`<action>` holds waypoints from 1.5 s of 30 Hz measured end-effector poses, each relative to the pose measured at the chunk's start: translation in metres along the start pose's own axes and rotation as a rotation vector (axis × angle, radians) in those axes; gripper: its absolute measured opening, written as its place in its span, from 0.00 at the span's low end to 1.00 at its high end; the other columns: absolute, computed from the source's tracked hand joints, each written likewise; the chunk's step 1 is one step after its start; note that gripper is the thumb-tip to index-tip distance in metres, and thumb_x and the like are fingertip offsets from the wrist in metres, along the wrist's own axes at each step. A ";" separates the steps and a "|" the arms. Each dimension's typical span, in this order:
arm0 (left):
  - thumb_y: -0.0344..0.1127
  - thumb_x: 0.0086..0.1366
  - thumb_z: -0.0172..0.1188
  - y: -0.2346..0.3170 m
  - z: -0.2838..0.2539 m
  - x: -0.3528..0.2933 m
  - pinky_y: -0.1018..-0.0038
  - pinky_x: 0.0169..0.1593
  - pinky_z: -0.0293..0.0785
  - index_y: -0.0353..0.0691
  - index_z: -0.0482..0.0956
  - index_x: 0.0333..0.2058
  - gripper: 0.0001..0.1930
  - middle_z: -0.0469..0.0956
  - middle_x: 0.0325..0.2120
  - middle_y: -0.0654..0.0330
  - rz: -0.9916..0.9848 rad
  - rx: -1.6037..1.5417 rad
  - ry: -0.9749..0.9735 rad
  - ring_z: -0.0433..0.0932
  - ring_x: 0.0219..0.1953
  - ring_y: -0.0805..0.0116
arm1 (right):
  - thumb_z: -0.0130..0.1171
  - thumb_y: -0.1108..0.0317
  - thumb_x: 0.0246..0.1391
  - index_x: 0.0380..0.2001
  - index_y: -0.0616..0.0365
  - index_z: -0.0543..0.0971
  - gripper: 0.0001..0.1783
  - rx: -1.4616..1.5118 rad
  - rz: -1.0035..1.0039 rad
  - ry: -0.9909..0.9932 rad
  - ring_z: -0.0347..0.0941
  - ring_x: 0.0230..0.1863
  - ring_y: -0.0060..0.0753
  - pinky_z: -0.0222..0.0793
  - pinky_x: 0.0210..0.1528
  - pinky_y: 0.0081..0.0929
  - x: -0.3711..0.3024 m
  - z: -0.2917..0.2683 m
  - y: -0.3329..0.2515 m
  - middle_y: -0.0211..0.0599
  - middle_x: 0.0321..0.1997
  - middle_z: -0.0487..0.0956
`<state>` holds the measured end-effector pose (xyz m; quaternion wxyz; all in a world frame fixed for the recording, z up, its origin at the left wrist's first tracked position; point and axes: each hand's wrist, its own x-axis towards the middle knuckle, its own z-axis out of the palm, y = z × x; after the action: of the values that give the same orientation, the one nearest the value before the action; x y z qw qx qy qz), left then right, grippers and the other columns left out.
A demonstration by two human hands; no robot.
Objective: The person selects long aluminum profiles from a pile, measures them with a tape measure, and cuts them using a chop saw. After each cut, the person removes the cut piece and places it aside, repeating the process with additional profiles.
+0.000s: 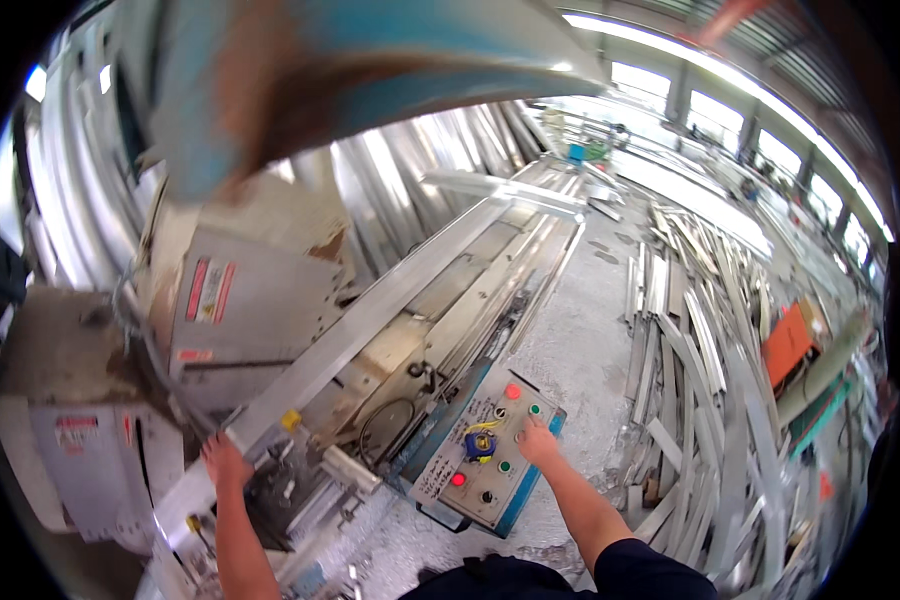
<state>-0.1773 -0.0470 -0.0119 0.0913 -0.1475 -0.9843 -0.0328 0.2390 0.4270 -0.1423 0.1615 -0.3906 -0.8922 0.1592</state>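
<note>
A long, flat aluminium profile (pixel 355 315) runs diagonally along the machine bed, from lower left toward the far middle. My left hand (pixel 227 462) is closed over its near part, fingers at the edge. To the right stands a control box (pixel 485 485) with a grey top, blue sides, and red, green and black buttons. My right hand (pixel 537 442) rests on the right side of that top, fingers drawn together; whatever lies under the fingertips is hidden. A blue and yellow tape measure (pixel 480 444) lies on the panel, left of my right hand.
Grey machine housings (pixel 240 300) with warning labels stand at left. A blurred blue and brown machine part (pixel 370 80) hangs across the top, close to view. Piles of aluminium offcuts (pixel 690 380) cover the floor at right, near an orange box (pixel 792 345). Tall profiles (pixel 395 185) lean behind the bed.
</note>
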 end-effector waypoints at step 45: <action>0.53 0.60 0.53 -0.042 0.054 0.023 0.54 0.55 0.69 0.37 0.73 0.54 0.30 0.75 0.48 0.52 0.347 0.665 0.290 0.74 0.50 0.50 | 0.58 0.67 0.44 0.32 0.59 0.84 0.12 -0.121 0.048 -0.484 0.79 0.42 0.50 0.77 0.40 0.43 0.063 -0.036 0.004 0.46 0.38 0.83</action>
<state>-0.2207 -0.0755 -0.0618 0.2762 -0.2678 -0.8787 0.2827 0.2159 0.4823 -0.1008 -0.0842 -0.3710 -0.9033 0.1980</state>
